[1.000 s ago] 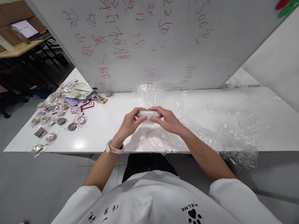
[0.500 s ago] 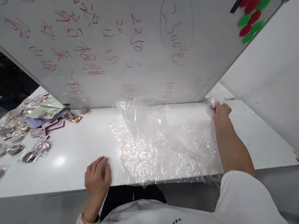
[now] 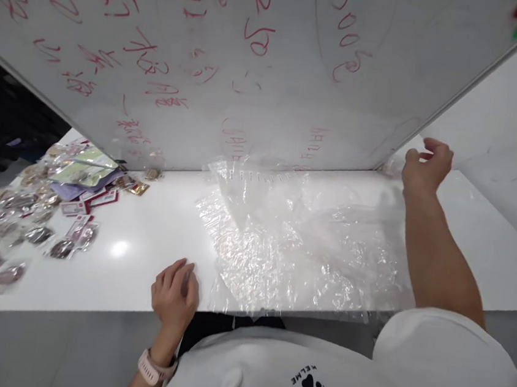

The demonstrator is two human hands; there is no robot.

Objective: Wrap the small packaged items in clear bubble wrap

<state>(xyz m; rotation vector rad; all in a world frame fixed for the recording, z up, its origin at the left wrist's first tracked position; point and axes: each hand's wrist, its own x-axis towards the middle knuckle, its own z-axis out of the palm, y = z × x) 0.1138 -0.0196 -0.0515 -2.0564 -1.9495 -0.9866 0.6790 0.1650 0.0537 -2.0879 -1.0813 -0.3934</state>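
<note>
My left hand (image 3: 175,292) rests at the table's front edge, fingers loosely curled, a gap by the thumb and nothing visible in it. To its right, a sheet-like spread of crinkled clear plastic bags (image 3: 281,245) reaches to the front edge. My right hand (image 3: 428,165) is raised near the lower right corner of the whiteboard, with thumb and fingers apart and nothing seen between them. Just left of it, a small bunch of clear plastic (image 3: 391,165) lies by the board's corner, partly hidden.
The whiteboard (image 3: 267,108) with red writing stands across the back of the white table (image 3: 143,231). Many small clear-wrapped packets (image 3: 39,235) lie at the left, with a green packet (image 3: 86,166) and labelled cards (image 3: 103,197). A white wall (image 3: 515,128) rises at the right.
My right hand has come away from the bunched clear plastic by the board's corner and lifted, its fingers parting. My left hand stays at the table edge. The view has shifted.
</note>
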